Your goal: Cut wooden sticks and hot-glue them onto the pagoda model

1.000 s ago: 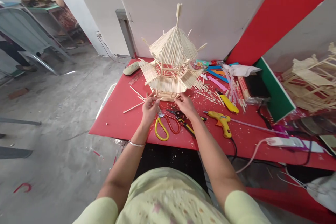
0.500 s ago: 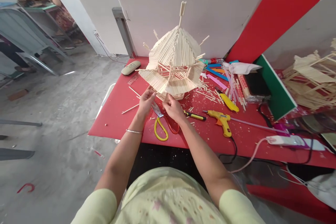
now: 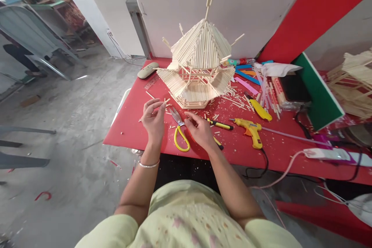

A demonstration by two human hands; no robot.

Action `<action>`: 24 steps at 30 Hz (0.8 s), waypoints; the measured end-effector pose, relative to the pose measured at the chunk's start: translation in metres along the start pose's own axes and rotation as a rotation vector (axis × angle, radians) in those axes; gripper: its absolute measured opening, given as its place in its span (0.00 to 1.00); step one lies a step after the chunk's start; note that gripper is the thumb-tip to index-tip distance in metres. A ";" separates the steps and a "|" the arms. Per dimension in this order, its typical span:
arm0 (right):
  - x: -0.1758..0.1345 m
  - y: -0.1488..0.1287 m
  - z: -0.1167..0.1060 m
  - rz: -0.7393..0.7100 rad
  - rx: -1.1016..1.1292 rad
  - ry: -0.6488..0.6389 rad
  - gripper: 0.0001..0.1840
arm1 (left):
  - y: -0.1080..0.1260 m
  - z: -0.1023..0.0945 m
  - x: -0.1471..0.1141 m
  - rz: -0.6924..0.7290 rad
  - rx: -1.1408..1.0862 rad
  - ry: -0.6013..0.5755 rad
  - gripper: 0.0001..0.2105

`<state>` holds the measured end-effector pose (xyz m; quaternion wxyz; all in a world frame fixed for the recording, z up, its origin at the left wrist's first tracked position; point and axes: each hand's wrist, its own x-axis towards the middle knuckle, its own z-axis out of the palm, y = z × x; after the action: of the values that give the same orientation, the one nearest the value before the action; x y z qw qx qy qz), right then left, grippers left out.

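Observation:
A pagoda-like model (image 3: 203,48) made of pale wooden sticks stands on the red tabletop, with tiered slatted roofs and a tall stick finial. In front of its left side, my left hand (image 3: 153,119) pinches a short wooden stick (image 3: 166,101) between thumb and fingertips. My right hand (image 3: 199,128) is apart from the model, its fingers loosely curved and parted, with nothing visible in them. Between my hands lies a pair of scissors (image 3: 181,139) with a yellow handle; its red handle is partly hidden by my right hand.
Right of my hands lie a black-and-yellow cutter (image 3: 221,124), a yellow glue gun (image 3: 250,131) with its cord, and a yellow knife (image 3: 261,110). Stick scraps litter the red table (image 3: 124,124). A computer mouse (image 3: 147,70) rests at the far left corner, and a green board (image 3: 318,93) stands right.
Both hands have come away from the model's base toward me and moved apart. A short stick now shows in my left fingertips. The view has shifted slightly.

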<state>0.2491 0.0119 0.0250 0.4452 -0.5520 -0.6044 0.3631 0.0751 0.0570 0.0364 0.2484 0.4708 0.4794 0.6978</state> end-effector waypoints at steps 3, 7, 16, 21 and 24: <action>-0.017 -0.015 -0.010 -0.078 -0.053 0.021 0.20 | 0.032 0.005 -0.006 0.131 0.042 -0.050 0.04; -0.043 -0.010 -0.052 -0.099 -0.346 0.181 0.20 | 0.047 0.009 -0.009 0.165 0.061 -0.054 0.04; -0.085 0.059 -0.153 0.563 -1.093 0.419 0.27 | 0.048 0.023 -0.025 0.131 0.073 -0.024 0.04; -0.080 0.078 -0.170 0.577 -0.960 0.365 0.22 | 0.053 0.020 -0.020 0.173 0.113 0.027 0.03; -0.082 0.074 -0.172 0.418 -0.796 0.523 0.19 | 0.050 0.018 -0.016 0.198 0.150 0.036 0.03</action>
<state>0.4355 -0.0689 0.0033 0.2551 -0.8597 -0.4410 0.0362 0.1032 0.0310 0.0764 0.1336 0.5204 0.4857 0.6895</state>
